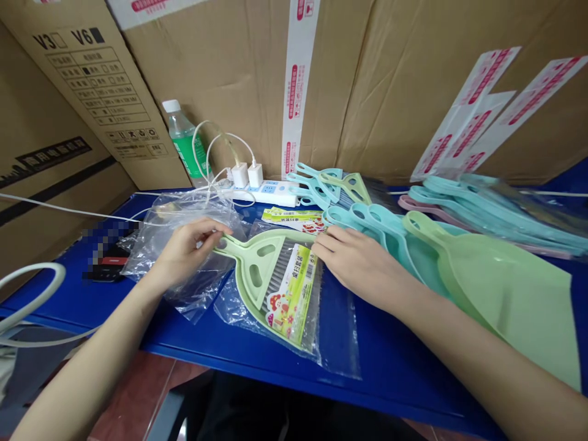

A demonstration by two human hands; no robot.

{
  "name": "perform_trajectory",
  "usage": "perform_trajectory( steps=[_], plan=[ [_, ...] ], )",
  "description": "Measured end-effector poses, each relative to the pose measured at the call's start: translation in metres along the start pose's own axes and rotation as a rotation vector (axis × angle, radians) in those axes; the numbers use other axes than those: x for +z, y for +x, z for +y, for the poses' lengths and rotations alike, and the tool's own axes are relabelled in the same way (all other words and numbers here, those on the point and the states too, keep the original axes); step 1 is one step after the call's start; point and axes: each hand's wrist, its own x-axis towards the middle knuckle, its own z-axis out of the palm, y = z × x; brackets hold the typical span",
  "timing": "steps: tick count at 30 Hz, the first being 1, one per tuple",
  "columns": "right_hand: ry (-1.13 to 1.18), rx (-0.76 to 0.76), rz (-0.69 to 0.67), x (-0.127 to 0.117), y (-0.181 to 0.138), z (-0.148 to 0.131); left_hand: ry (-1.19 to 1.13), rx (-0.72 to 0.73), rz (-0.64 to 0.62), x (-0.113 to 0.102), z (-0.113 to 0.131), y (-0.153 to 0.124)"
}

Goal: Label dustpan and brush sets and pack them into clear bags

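Observation:
A light green dustpan [248, 306] lies on the blue table with a matching hand brush [260, 266] nested in it, grey bristles toward the right. A printed yellow-green card [296, 300] lies over the bristles. A clear plastic bag [337, 343] surrounds the pan and extends past its wide end. My left hand [193, 248] is closed in a pinch on the handle end of the dustpan and brush. My right hand [346, 257] has its fingers curled at the bag's upper right, by the pan's far corner; its fingertips are partly hidden.
Clear bags [184, 269] lie crumpled at left. Behind are a power strip [275, 193] with chargers, a bottle [186, 144], cards [289, 215] and small brushes [351, 187]. Larger dustpans [519, 288] lie at right, with bagged sets [496, 211] behind. Cardboard boxes [390, 92] wall the back.

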Motion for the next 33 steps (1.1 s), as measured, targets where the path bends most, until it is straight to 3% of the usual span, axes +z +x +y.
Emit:
perform_trajectory(
  steps=[9,23,33],
  plan=[
    [0.041,-0.042,0.033,-0.001,0.000,-0.002,0.079,-0.011,0.079,0.005,0.000,0.003],
    [0.074,-0.073,0.074,-0.004,-0.007,-0.008,0.432,0.119,-0.055,0.011,0.014,0.049],
    [0.167,-0.034,-0.082,-0.016,-0.005,-0.015,0.574,0.093,-0.118,0.030,0.023,0.082]
  ],
)
